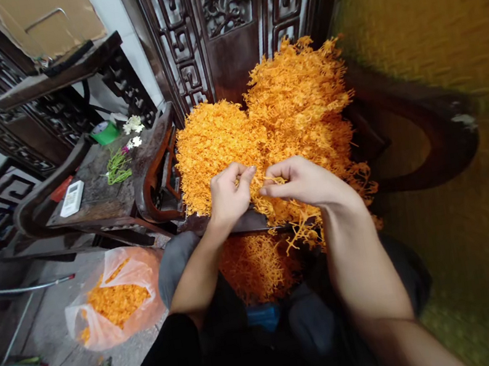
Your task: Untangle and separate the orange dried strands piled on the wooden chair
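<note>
Crowding hands: orange strand heap (288, 107), chair armrest (156, 173), plastic bag (114, 298).

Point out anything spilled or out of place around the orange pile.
Some orange stringy strands hang over the dark wooden seat edge below the right hand, and more lie underneath. The left hand pinches strands on the pile. Nothing else stands out.

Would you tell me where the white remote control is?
The white remote control lies at the head view's left on the dark wooden table, beside green stems.
</note>
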